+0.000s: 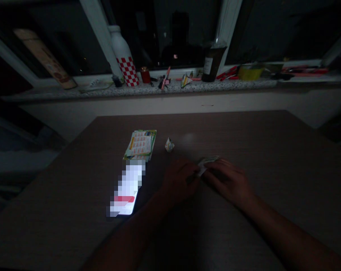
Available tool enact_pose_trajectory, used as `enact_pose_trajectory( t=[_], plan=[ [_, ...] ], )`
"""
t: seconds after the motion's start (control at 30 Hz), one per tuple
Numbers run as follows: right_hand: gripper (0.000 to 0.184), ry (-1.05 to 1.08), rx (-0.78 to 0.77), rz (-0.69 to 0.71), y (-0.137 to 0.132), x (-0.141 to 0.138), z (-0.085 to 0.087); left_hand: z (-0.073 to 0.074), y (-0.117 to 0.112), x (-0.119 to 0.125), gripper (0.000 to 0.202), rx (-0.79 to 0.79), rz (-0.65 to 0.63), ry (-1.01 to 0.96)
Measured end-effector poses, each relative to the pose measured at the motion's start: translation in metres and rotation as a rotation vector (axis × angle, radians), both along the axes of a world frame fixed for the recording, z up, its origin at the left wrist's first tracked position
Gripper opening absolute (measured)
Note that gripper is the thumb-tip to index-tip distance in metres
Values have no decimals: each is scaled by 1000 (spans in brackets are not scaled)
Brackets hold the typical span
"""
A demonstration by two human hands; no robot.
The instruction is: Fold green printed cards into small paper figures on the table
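Between my two hands, over the right-middle of the table, is a small printed piece of paper [203, 166], partly covered by fingers. My left hand [180, 180] grips its left side with the fingers curled, dim in shadow. On its right side, my right hand [228, 177] pinches the paper between thumb and fingers. A small folded paper shape [169, 145] stands on the table beyond my left hand. Farther left lies a stack of printed paper sheets [140, 145] in green and white with red print.
A phone with a lit screen [126, 192] lies left of my left forearm on the wooden table [74, 169]. Along the windowsill [159, 89] stand a red-checkered bottle [126, 64], a dark pouch-like container [211, 66], a leaning tube [46, 60] and another folded paper piece [185, 79]. The room is dark.
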State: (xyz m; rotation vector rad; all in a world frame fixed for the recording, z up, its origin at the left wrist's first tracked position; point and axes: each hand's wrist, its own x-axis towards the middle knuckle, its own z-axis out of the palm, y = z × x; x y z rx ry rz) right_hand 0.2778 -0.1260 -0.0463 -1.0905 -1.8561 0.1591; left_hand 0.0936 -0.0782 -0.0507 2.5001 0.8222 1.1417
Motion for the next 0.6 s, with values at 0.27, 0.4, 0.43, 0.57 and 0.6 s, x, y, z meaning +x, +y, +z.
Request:
enact_pose_trajectory(
  t=[0.27, 0.4, 0.43, 0.57, 0.6],
  plan=[
    [14, 202, -80, -66, -4, 12, -6, 0, 8, -9, 30, -249, -63, -101],
    [16, 260, -87, -19, -6, 13, -8, 1, 2, -8, 42, -552, -74, -133],
    [16, 264, -88, -7, -6, 12, -8, 1, 0, -7, 44, -633, -99, -158],
    [16, 247, -93, 42, -6, 10, -8, 0, -6, -1, 44, -828, -209, -265],
    [16, 241, -95, 54, -6, 10, -9, 0, -7, -1, 42, -854, -230, -287]
  ],
)
